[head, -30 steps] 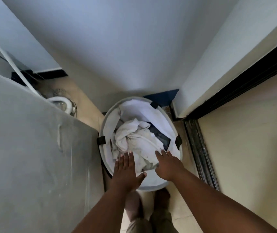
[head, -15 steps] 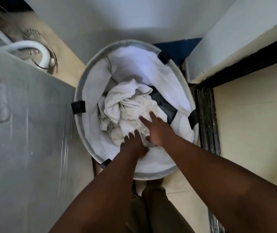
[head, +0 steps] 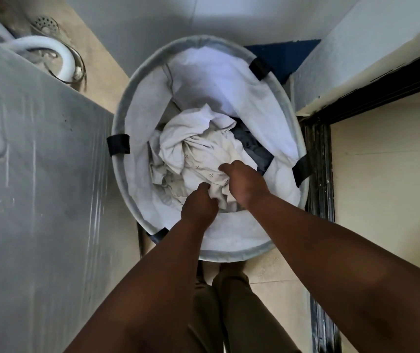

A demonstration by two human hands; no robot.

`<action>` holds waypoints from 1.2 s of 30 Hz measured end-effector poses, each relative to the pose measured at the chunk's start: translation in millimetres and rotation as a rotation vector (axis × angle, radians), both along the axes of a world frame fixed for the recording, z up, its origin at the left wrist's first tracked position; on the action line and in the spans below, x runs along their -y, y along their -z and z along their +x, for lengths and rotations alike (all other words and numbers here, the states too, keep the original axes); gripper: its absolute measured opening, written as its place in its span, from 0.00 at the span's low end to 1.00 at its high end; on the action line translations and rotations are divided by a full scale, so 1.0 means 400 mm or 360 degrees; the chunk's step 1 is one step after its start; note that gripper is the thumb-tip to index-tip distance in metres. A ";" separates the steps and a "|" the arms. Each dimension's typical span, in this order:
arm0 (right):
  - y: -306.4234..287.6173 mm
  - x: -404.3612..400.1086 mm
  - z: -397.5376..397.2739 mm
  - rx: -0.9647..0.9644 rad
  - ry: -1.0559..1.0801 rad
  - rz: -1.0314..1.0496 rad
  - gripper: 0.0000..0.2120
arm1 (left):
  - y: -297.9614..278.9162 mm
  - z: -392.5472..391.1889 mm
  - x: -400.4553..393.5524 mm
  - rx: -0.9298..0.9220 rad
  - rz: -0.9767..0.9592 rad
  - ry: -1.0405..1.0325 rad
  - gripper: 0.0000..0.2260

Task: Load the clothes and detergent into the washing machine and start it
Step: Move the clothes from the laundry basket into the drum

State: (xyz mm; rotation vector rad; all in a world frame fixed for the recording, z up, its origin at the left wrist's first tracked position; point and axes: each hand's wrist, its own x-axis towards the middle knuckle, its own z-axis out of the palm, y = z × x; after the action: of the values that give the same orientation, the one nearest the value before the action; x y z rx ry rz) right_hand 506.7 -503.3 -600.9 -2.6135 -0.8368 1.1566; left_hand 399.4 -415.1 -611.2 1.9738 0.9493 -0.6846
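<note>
Both hands (head: 223,194) seemingly gripping clothes (head: 193,154)

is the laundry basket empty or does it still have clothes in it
Not empty. The laundry basket holds crumpled white clothes and a dark garment; both hands grip the white cloth.

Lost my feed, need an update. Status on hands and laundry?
Left hand and right hand both down in the basket, closing on the white cloth. Dark garment underneath. Nothing in the way.
</note>
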 end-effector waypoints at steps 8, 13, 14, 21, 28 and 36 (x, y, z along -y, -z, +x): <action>-0.135 0.007 -0.016 0.0002 0.0120 0.0063 0.24 | -0.106 -0.023 -0.034 0.0077 0.0145 0.0163 0.10; -0.269 0.007 -0.027 0.0010 0.0192 0.0022 0.29 | -0.251 -0.032 -0.058 0.0267 0.0221 0.0176 0.15; -0.302 0.007 -0.026 0.0034 0.0219 0.0026 0.26 | -0.283 -0.033 -0.064 0.0292 0.0226 0.0190 0.15; -0.582 0.011 -0.025 0.0100 0.0354 0.0182 0.20 | -0.568 -0.017 -0.118 0.0367 0.0290 0.0340 0.13; -0.901 -0.013 -0.015 0.0200 0.0277 0.0400 0.17 | -0.909 0.001 -0.213 0.0503 0.0473 0.0503 0.14; -1.283 -0.105 0.004 0.0424 0.0081 0.0723 0.13 | -1.287 -0.041 -0.300 0.0689 0.0756 0.0411 0.12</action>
State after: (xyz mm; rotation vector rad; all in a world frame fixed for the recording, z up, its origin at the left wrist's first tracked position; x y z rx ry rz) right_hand 508.2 -461.4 -87.8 -2.4093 -0.9426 0.5274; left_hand 383.1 -295.2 -96.3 2.5565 0.6309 -0.1463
